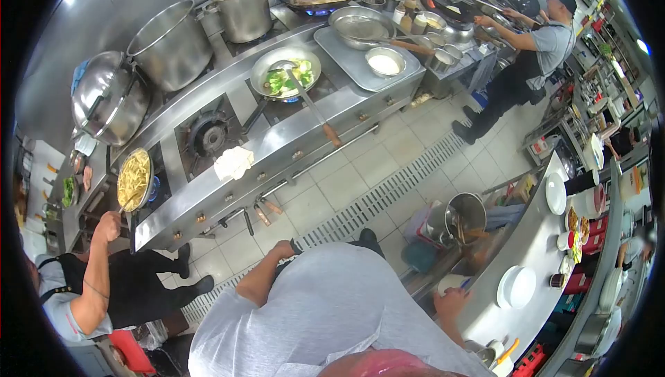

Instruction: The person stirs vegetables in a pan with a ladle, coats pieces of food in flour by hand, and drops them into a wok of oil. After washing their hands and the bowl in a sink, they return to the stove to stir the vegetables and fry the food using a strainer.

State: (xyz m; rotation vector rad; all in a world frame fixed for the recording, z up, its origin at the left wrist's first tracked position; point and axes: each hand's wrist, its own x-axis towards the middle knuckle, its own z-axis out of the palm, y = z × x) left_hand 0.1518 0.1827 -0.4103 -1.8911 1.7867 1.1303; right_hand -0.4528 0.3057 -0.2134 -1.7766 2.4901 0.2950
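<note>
My left hand (280,249) hangs low by my left side, its fingers curled in beside a small dark object (296,245); what they hold, if anything, is hidden. At the edge of the steel counter on my right, my right hand (451,302) has its fingers apart, right by a round whitish dish (453,283) just below the counter edge. A stack of white plates (517,287) stands on the counter near that hand. Ahead of me, a pan of green vegetables (298,75) sits over a lit burner with a wooden-handled ladle (315,107) resting in it.
A co-worker (76,294) on the left grips a pan of pasta-like strips (134,179); another person (547,37) works at the far right of the stove. Large pots (170,48) line the back. A floor drain (388,200) crosses the aisle. A steel bin (443,214) stands right.
</note>
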